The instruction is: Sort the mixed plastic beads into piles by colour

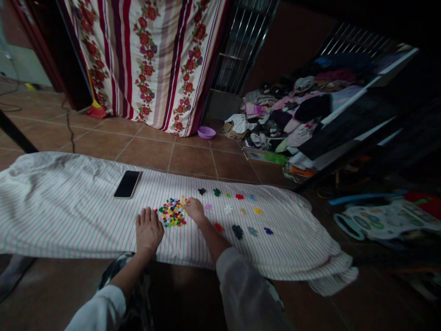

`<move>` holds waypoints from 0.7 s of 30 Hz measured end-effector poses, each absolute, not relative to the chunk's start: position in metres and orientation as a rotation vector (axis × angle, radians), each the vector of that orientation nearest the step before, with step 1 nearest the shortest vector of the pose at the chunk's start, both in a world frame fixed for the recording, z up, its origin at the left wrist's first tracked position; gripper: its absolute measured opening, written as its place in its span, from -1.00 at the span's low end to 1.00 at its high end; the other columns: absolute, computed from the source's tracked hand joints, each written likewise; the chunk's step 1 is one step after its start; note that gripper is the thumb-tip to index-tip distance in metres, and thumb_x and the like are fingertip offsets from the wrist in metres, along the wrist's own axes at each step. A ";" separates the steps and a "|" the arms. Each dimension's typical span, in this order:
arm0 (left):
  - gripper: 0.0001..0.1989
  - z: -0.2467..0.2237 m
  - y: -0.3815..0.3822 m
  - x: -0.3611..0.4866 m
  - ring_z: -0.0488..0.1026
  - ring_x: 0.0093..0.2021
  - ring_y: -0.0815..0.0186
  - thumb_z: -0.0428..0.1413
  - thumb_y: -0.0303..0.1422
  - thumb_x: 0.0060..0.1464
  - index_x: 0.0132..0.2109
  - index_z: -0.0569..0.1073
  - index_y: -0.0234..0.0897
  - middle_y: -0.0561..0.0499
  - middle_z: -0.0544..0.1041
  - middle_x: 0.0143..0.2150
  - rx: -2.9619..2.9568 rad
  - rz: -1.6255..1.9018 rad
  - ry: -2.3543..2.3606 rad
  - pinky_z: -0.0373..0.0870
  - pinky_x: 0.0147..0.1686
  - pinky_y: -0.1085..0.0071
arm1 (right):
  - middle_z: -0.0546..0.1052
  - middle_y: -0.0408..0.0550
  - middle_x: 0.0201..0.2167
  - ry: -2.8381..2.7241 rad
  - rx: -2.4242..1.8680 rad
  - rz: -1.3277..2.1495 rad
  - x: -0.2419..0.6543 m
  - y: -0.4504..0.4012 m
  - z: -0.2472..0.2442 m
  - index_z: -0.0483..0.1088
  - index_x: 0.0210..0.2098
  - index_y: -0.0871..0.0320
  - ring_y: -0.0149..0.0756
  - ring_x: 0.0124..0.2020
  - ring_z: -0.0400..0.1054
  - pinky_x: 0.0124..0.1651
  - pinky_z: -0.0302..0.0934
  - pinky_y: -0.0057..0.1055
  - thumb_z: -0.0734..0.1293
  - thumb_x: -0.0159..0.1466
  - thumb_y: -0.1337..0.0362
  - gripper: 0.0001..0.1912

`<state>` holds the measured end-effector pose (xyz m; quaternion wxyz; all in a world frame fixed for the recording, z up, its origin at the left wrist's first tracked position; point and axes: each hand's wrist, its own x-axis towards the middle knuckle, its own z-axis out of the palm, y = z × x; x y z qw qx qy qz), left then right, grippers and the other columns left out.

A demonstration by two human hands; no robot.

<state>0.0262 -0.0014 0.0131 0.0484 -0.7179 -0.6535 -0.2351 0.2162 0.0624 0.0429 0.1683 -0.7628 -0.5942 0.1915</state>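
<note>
On floor [155, 151]: purple basin [206, 133] | on cloth [86, 220]: right hand [195, 210] at colored pieces [172, 215]

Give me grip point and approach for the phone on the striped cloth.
Pinch the phone across its two long edges, around mid-length, probably from straight above. It lies flat, screen up, on the striped cloth, so its underside is covered, while both long edges look unobstructed.

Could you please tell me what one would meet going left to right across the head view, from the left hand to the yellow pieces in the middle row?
Left hand, multicoloured pile, right hand, pink pieces, white pieces, beige pieces, yellow pieces.
</note>
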 end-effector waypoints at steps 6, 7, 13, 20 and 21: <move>-0.54 0.013 -0.001 0.027 0.22 0.27 -0.07 -0.10 -0.37 0.12 0.10 0.39 -0.54 -0.41 0.36 0.20 -2.189 -0.689 -2.017 0.07 0.23 -0.01 | 0.54 0.03 -0.18 -1.667 -2.200 0.611 0.215 0.066 0.046 0.50 -0.23 0.11 -0.21 -0.12 0.41 -0.15 0.19 -0.40 0.33 0.18 0.22 -0.81; -0.54 0.012 -0.001 0.027 0.22 0.27 -0.07 -0.10 -0.37 0.12 0.10 0.39 -0.54 -0.40 0.36 0.20 -2.188 -0.691 -2.015 0.07 0.24 -0.01 | 0.54 0.04 -0.17 -1.666 -2.206 0.623 0.214 0.066 0.046 0.50 -0.23 0.12 -0.21 -0.12 0.41 -0.15 0.19 -0.40 0.33 0.17 0.23 -0.81; -0.54 0.012 -0.001 0.027 0.24 0.26 -0.07 -0.10 -0.37 0.12 0.09 0.40 -0.52 -0.38 0.39 0.18 -2.166 -0.683 -2.001 0.10 0.22 0.00 | 0.54 0.03 -0.18 -1.638 -2.174 0.626 0.215 0.064 0.045 0.49 -0.26 0.13 -0.23 -0.13 0.41 -0.13 0.19 -0.41 0.34 0.15 0.27 -0.83; -0.53 0.013 -0.002 0.027 0.24 0.25 -0.07 -0.10 -0.36 0.12 0.10 0.39 -0.53 -0.38 0.37 0.19 -2.166 -0.643 -1.977 0.09 0.23 0.02 | 0.56 -0.07 -0.24 -1.591 -2.041 0.603 0.221 0.061 0.036 0.44 -0.29 0.11 -0.31 -0.16 0.41 -0.12 0.19 -0.46 0.33 0.16 0.30 -0.89; -0.53 0.012 -0.002 0.026 0.24 0.25 -0.07 -0.10 -0.35 0.11 0.10 0.39 -0.53 -0.38 0.37 0.19 -2.166 -0.649 -1.977 0.09 0.22 0.02 | 0.56 -0.09 -0.24 -1.572 -2.036 0.616 0.221 0.061 0.035 0.44 -0.29 0.11 -0.32 -0.17 0.41 -0.13 0.20 -0.46 0.33 0.16 0.31 -0.90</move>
